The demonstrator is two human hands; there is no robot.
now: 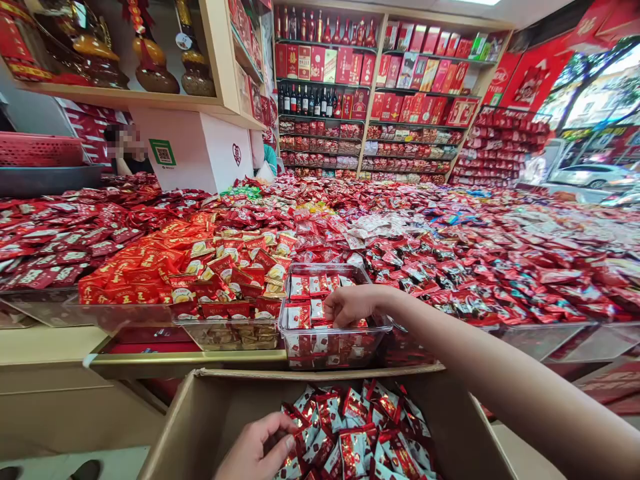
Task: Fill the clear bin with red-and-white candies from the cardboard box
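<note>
red-and-white foil candy packets (360, 433) in the plain brown cardboard box (200, 413) near. same red-and-white in the clear plastic bin (330, 333). left, red packets with gold print (150, 273). far, red gift boxes (350, 67) on pale wooden shelves (373, 87).

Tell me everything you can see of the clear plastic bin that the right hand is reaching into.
The clear rectangular plastic bin stands upright at the counter's front edge, just behind the brown cardboard box. Its walls are transparent and glossy with a rounded rim. It is partly filled with small red-and-white wrapped candies lying flat. The right hand rests inside over its right half, fingers curled on the candies. A similar clear bin of red-and-gold packets sits against its left side.
</note>
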